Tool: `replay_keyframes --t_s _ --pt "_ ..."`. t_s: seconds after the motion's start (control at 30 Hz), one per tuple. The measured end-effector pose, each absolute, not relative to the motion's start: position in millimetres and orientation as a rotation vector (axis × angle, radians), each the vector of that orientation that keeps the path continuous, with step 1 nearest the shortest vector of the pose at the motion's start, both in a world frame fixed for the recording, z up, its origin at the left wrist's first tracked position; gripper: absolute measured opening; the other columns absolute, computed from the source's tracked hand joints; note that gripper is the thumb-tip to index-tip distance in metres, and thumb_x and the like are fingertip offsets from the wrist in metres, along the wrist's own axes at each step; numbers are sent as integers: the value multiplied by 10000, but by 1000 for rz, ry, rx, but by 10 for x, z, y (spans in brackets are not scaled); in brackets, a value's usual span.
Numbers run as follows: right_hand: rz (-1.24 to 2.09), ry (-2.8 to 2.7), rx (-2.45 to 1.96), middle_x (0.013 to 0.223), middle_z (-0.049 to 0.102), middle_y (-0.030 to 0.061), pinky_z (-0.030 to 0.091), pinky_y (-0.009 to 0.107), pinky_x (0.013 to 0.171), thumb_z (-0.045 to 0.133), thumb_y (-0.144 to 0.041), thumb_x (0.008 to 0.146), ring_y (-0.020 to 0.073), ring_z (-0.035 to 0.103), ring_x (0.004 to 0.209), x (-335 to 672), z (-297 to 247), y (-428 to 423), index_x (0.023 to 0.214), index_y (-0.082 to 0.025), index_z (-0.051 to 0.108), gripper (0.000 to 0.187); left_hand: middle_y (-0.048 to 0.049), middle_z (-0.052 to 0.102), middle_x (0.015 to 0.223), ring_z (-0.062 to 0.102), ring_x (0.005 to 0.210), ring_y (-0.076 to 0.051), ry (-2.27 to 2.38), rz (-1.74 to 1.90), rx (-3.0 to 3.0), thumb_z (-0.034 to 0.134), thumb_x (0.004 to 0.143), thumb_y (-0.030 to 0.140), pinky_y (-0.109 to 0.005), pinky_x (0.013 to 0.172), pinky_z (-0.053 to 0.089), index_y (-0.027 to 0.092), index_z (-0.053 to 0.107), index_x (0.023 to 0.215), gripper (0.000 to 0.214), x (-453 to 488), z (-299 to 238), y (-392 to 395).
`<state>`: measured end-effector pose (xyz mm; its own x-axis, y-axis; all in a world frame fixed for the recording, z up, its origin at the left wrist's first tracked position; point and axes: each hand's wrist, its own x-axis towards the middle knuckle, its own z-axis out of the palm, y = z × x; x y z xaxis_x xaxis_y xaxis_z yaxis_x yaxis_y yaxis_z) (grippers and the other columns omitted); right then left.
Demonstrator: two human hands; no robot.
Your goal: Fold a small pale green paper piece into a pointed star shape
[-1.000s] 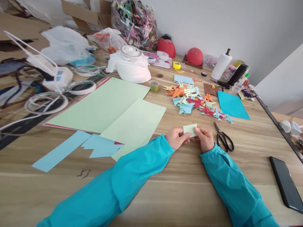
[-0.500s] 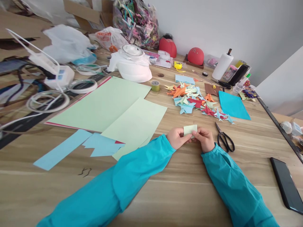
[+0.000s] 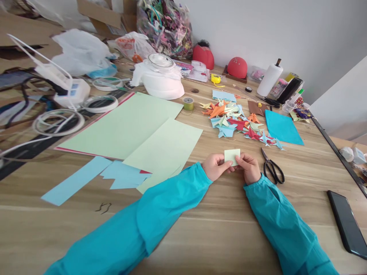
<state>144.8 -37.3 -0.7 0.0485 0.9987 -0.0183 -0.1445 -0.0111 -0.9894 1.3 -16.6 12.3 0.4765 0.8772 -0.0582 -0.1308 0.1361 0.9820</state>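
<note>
A small pale green piece of paper (image 3: pixel 231 156) is held up a little above the wooden table. My left hand (image 3: pixel 215 167) pinches its lower left side between thumb and fingers. On the lower right, my right hand (image 3: pixel 249 167) grips the same paper, its thumb lying on the face. Beyond the hands lies a pile of folded paper cranes (image 3: pixel 229 118) in orange, red, blue and green. Black-handled scissors (image 3: pixel 273 168) rest just right of my right hand, blades pointing away.
Large pale green sheets (image 3: pixel 169 145) and cut blue paper strips (image 3: pixel 76 181) lie to the left. A phone (image 3: pixel 346 223) sits at the right. Farther back are a spool of thread (image 3: pixel 188 103), a blue sheet (image 3: pixel 283 126) and a white power strip (image 3: pixel 73 93) with cables.
The green paper has shifted slightly right and up, and more of its face shows. My right thumb has moved a little along it. Both arms stay in place.
</note>
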Motion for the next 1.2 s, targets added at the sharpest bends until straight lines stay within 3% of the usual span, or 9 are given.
replay_keyframes --t_s 0.17,0.4,0.7,1.0,1.2 --pt "1213 -1109 -1134 463 532 -27 350 218 444 657 -359 665 81 445 430 1438 25 -395 540 -159 552 258 -27 626 525 564 475 -114 796 819 1227 645 630 276 -236 514 471 97 611 665 185 4 155 -178" --pt "1282 -1174 -1171 504 576 -15 394 225 447 730 -338 561 97 480 455 1420 103 -409 567 -148 616 221 -27 612 507 559 483 -111 833 778 1356 624 649 285 -216 502 439 98 598 656 188 -14 76 -180" --pt "1282 -1056 -1175 489 595 -3 389 217 417 678 -363 634 96 501 425 1466 -4 -381 553 -149 623 235 -19 596 490 541 458 -98 821 860 1287 647 625 346 -208 485 446 112 580 601 245 -2 108 -175" --pt "1201 -1165 -1226 468 600 10 393 245 407 718 -340 568 113 483 400 1477 19 -393 565 -144 653 207 20 547 426 466 375 -63 929 979 1085 693 546 434 -193 407 403 116 556 574 347 -1 125 -93" --pt "1277 -1302 -1242 464 583 0 395 245 422 734 -331 544 114 482 409 1449 161 -418 571 -142 642 211 30 500 391 421 362 -49 906 960 1122 635 607 474 -184 391 348 132 505 495 383 -23 123 -75"
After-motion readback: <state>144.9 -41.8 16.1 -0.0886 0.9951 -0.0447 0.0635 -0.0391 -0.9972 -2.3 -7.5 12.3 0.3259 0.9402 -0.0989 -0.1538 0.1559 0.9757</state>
